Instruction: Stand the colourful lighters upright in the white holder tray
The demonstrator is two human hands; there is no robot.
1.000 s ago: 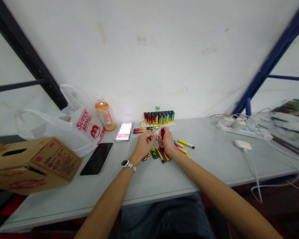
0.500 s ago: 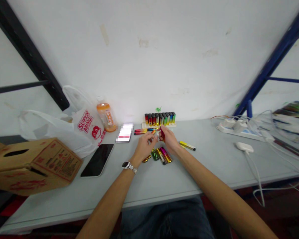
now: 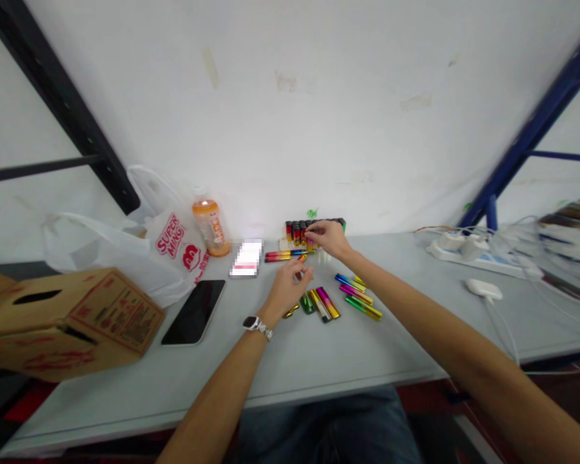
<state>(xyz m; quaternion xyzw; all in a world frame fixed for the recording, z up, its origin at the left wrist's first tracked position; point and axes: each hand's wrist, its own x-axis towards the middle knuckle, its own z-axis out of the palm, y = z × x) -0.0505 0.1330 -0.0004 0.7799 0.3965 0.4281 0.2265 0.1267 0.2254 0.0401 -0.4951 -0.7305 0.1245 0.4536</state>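
My right hand (image 3: 329, 236) is over the near side of a row of upright, black-topped lighters (image 3: 296, 233) in a pale holder (image 3: 285, 244). Its fingertips pinch a magenta-and-yellow lighter (image 3: 310, 245), partly hidden by the fingers. Lower down, my left hand (image 3: 289, 283) hovers just above the table with curled fingers. A small orange-red piece (image 3: 302, 258) shows at its fingertips; the rest is hidden. Beyond it lies a red-to-blue shiny strip (image 3: 278, 256). Between my forearms lie several metallic-coloured pieces, among them a magenta-and-gold one (image 3: 328, 303) and a green one (image 3: 307, 303).
More shiny pieces, one of them green-gold (image 3: 363, 308), lie by my right forearm. On the left are a lit phone (image 3: 246, 258), a dark phone (image 3: 194, 312), an orange drink bottle (image 3: 211, 225), a plastic bag (image 3: 111, 245) and a carton (image 3: 116, 316). A power strip (image 3: 483, 256) sits right.
My right hand has moved away from my left hand, up to the row of lighters. Several coloured pieces beside my right forearm have come into view. My left hand has barely moved.
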